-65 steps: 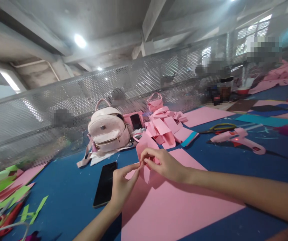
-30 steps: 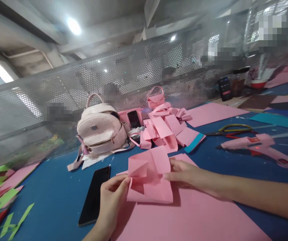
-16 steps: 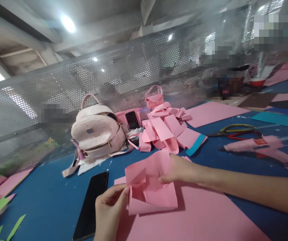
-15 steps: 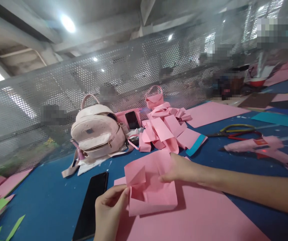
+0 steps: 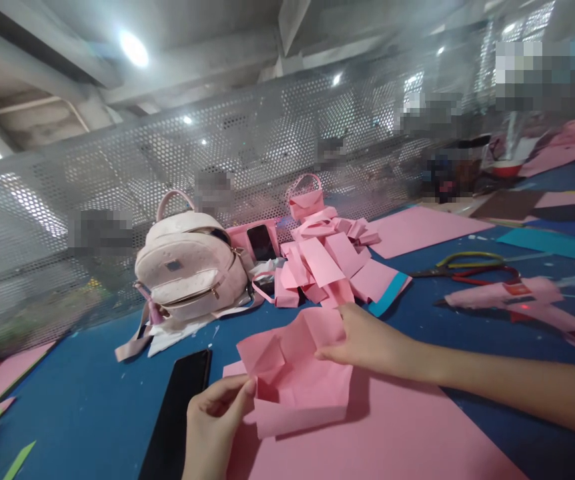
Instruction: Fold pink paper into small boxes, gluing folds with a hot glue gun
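Observation:
A pink folded paper piece (image 5: pixel 300 373), shaped like an open box with raised walls, sits between my hands over a larger pink sheet (image 5: pixel 397 433). My left hand (image 5: pixel 222 407) pinches its left corner between thumb and forefinger. On the far right side, my right hand (image 5: pixel 357 340) grips the wall, thumb inside and the other fingers hidden behind the paper. The box's left rear corner is partly folded, and its front wall stands up. A black phone (image 5: pixel 177 413) lies on the blue table just left of my left hand.
A pale pink backpack (image 5: pixel 192 260) stands at the back, beside a pile of folded pink paper pieces (image 5: pixel 322 260). To the right lie scissors (image 5: pixel 462 267) and a pink glue gun (image 5: pixel 522 303) with a red light. Green paper scraps (image 5: pixel 20 460) lie at left. A perforated metal screen (image 5: pixel 247 160) runs behind.
The paper box's walls have been spread wider, with its left rear corner pushed outward. Both hands keep their hold. The view has shifted slightly.

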### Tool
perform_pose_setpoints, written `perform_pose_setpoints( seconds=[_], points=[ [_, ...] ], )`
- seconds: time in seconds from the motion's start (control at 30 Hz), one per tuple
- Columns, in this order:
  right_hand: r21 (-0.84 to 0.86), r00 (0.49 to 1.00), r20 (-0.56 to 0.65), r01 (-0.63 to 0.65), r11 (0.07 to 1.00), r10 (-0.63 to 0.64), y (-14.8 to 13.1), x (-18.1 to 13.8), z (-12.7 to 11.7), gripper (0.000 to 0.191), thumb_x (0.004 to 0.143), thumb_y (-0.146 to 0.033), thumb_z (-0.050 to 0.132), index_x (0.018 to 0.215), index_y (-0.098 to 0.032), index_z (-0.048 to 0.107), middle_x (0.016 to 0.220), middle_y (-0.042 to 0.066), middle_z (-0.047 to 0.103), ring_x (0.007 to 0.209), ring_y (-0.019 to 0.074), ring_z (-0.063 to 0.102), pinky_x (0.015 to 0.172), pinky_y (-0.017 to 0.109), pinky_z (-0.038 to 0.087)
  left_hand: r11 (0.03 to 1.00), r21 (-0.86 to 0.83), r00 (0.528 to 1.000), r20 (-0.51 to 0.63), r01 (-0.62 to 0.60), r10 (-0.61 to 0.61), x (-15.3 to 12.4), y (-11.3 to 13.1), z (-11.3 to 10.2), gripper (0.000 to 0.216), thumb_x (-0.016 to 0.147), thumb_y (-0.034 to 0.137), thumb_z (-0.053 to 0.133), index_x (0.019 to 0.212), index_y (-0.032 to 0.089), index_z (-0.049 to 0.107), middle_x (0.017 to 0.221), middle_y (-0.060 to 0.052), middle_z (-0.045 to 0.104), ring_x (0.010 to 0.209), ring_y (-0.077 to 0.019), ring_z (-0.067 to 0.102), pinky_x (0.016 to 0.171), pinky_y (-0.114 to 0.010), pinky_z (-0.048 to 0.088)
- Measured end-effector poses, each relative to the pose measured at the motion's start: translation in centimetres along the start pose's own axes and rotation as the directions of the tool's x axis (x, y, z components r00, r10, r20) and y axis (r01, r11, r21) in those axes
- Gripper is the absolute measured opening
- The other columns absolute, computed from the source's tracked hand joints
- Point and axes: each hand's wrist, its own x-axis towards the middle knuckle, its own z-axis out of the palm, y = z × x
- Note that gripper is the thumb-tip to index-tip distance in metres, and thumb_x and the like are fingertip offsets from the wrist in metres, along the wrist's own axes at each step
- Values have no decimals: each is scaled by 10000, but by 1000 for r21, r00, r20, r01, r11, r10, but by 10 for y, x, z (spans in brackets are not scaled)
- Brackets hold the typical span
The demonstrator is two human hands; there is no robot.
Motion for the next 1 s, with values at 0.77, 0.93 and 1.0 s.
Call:
perform_pose_setpoints(
  seconds=[0.77,0.93,1.0],
  points=[
    [375,879,459,-65,925,-125,24,16,-10,413,804,-556,614,708,-171,498,508,18,605,460,151,606,374,193,409,958,157,971,30,-238,237,5,8,-8,245,635,416,801,692,179,781,710,-65,755,653,-209,689,594,-221,559],
    [538,850,494,-133,833,-184,19,14,-10,433,749,-507,715,913,-148,538,670,50,691,495,141,643,365,163,395,960,157,973,45,-231,227,3,7,-6,226,656,412,785,689,188,782,733,-66,761,672,-218,699,637,-231,566],
    [587,838,502,-149,796,-213,14,12,-9,489,762,-507,708,1028,-144,514,774,80,718,553,152,671,384,165,407,955,174,971,54,-238,232,4,6,-6,227,656,415,784,685,190,783,729,-67,760,673,-221,698,641,-235,566]
  ],
)
